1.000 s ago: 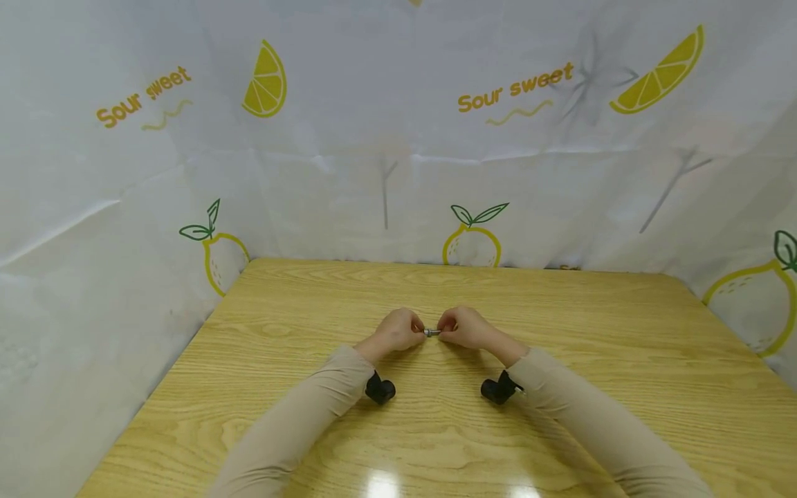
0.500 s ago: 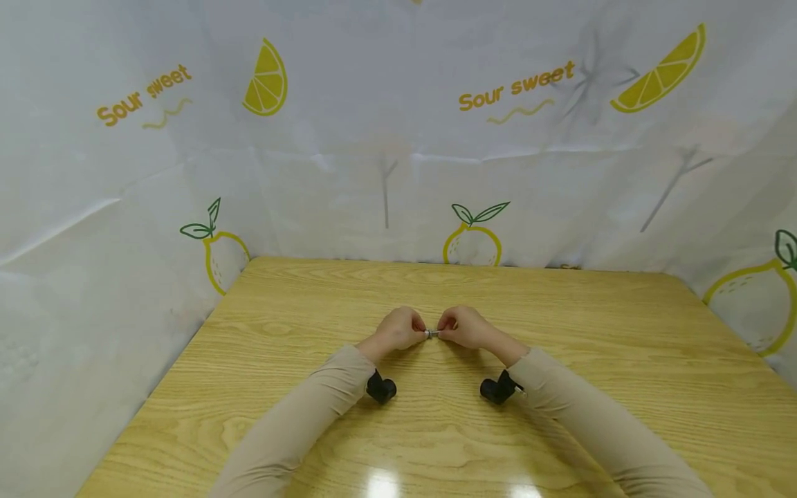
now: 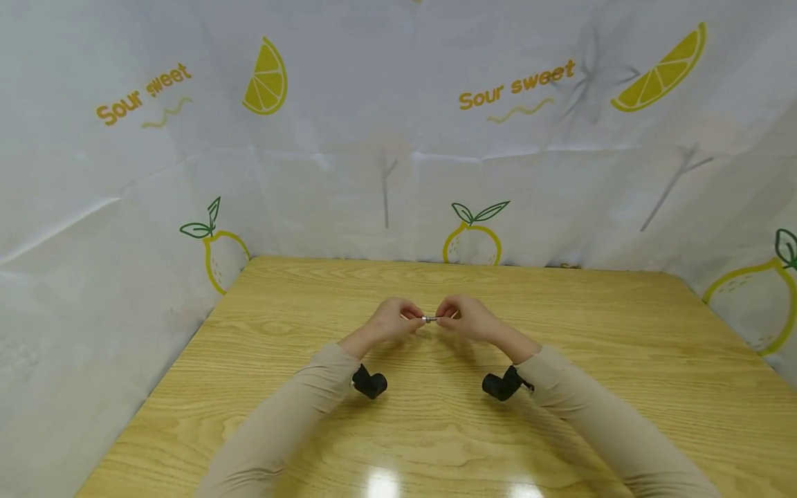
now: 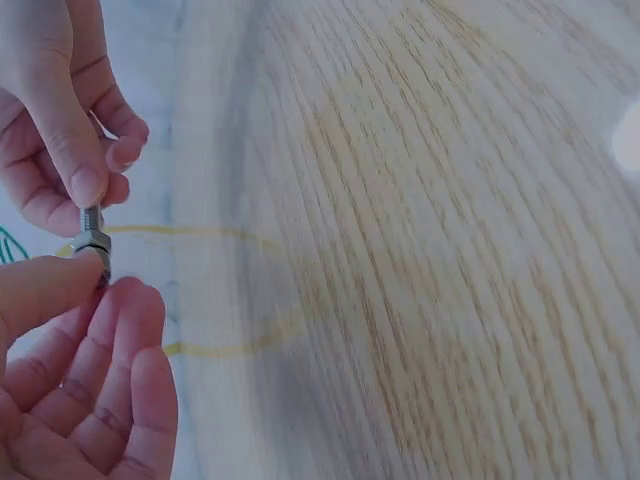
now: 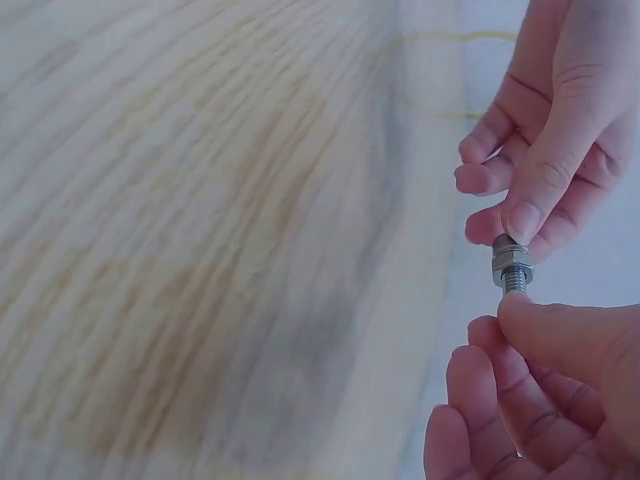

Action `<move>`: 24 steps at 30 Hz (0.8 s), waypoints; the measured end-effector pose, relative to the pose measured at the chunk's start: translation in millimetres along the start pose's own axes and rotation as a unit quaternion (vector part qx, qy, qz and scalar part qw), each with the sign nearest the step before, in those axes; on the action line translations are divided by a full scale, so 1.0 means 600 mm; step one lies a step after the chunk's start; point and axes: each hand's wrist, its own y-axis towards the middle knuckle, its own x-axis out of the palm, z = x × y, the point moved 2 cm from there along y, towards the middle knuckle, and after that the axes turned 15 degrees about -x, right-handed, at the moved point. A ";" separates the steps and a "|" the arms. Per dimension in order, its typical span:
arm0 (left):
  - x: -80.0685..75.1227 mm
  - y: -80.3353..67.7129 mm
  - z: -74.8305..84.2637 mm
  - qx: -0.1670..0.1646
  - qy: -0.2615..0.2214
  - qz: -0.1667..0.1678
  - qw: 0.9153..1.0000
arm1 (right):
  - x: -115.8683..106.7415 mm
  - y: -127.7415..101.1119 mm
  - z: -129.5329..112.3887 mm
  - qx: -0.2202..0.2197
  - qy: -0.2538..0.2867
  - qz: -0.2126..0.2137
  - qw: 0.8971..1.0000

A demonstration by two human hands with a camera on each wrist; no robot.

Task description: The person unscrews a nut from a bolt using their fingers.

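A small metal bolt (image 3: 429, 319) with a hex nut on it is held level between my two hands, a little above the wooden table (image 3: 623, 360). My left hand (image 3: 398, 321) pinches the end with the nut (image 4: 92, 241), thumb over curled fingers. My right hand (image 3: 457, 319) pinches the threaded end (image 4: 90, 214) with thumb and forefinger. In the right wrist view the nut (image 5: 512, 262) sits just below the left hand's fingertips (image 5: 523, 222), and the right thumb (image 5: 560, 330) covers the other end.
A white cloth printed with lemons (image 3: 471, 238) walls in the table on the back and both sides. Black wrist cameras (image 3: 369, 382) (image 3: 501, 385) hang under the beige sleeves. The tabletop shows bare wood grain all around.
Both hands have risen off the table and moved slightly away from me, still pinching the bolt between them. The wrists are now lifted.
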 end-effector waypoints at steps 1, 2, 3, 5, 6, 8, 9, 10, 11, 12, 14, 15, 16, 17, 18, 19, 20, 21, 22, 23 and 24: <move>-0.002 0.000 -0.001 0.002 -0.009 -0.003 1.000 | -0.002 -0.001 -0.002 0.000 0.005 0.005 1.000; -0.004 0.000 -0.001 0.004 -0.016 -0.004 1.000 | -0.005 -0.001 -0.005 -0.004 0.009 0.009 1.000; -0.005 -0.001 -0.002 0.006 -0.025 -0.005 1.000 | -0.007 -0.001 -0.007 -0.007 0.014 0.014 1.000; -0.008 -0.003 -0.002 0.009 -0.045 -0.007 0.999 | -0.011 -0.002 -0.012 -0.011 0.022 0.022 0.999; -0.009 -0.005 -0.003 0.012 -0.055 -0.008 0.998 | -0.012 -0.003 -0.015 -0.011 0.025 0.026 0.999; -0.011 -0.008 -0.002 0.019 -0.074 -0.012 0.997 | -0.016 -0.005 -0.020 -0.012 0.033 0.033 0.999; -0.012 -0.010 -0.002 0.023 -0.084 -0.015 0.996 | -0.017 -0.006 -0.022 -0.013 0.036 0.035 0.999; -0.013 -0.012 -0.001 0.025 -0.094 -0.017 0.995 | -0.019 -0.007 -0.024 -0.013 0.039 0.038 0.998; -0.014 -0.013 -0.001 0.028 -0.101 -0.019 0.994 | -0.020 -0.009 -0.027 -0.014 0.043 0.042 0.998; -0.014 -0.015 -0.001 0.032 -0.106 -0.020 0.994 | -0.022 -0.010 -0.029 -0.015 0.046 0.045 0.998; -0.015 -0.019 0.000 0.034 -0.115 -0.021 0.993 | -0.025 -0.012 -0.034 -0.018 0.049 0.049 0.997; -0.016 -0.021 0.001 0.034 -0.119 -0.022 0.992 | -0.026 -0.013 -0.037 -0.021 0.050 0.051 0.997; -0.016 -0.023 0.002 0.036 -0.120 -0.020 0.992 | -0.027 -0.014 -0.039 -0.020 0.051 0.054 0.997; -0.017 -0.025 0.002 0.037 -0.121 -0.018 0.992 | -0.029 -0.015 -0.041 -0.021 0.052 0.055 0.997; -0.018 -0.028 0.003 0.038 -0.122 -0.015 0.992 | -0.030 -0.016 -0.044 -0.021 0.053 0.057 0.997; -0.019 -0.030 0.004 0.040 -0.123 -0.014 0.991 | -0.031 -0.016 -0.045 -0.021 0.054 0.057 0.997; -0.019 -0.033 0.005 0.042 -0.124 -0.012 0.991 | -0.032 -0.017 -0.048 -0.021 0.055 0.058 0.997; -0.020 -0.035 0.005 0.043 -0.124 -0.010 0.991 | -0.033 -0.018 -0.049 -0.022 0.057 0.058 0.996; -0.020 -0.037 0.006 0.044 -0.125 -0.007 0.991 | -0.033 -0.019 -0.051 -0.021 0.059 0.059 0.996; -0.021 -0.039 0.006 0.046 -0.126 -0.006 0.991 | -0.034 -0.021 -0.052 -0.024 0.059 0.059 0.996; -0.021 -0.040 0.007 0.047 -0.126 -0.006 0.991 | -0.035 -0.021 -0.054 -0.027 0.060 0.060 0.996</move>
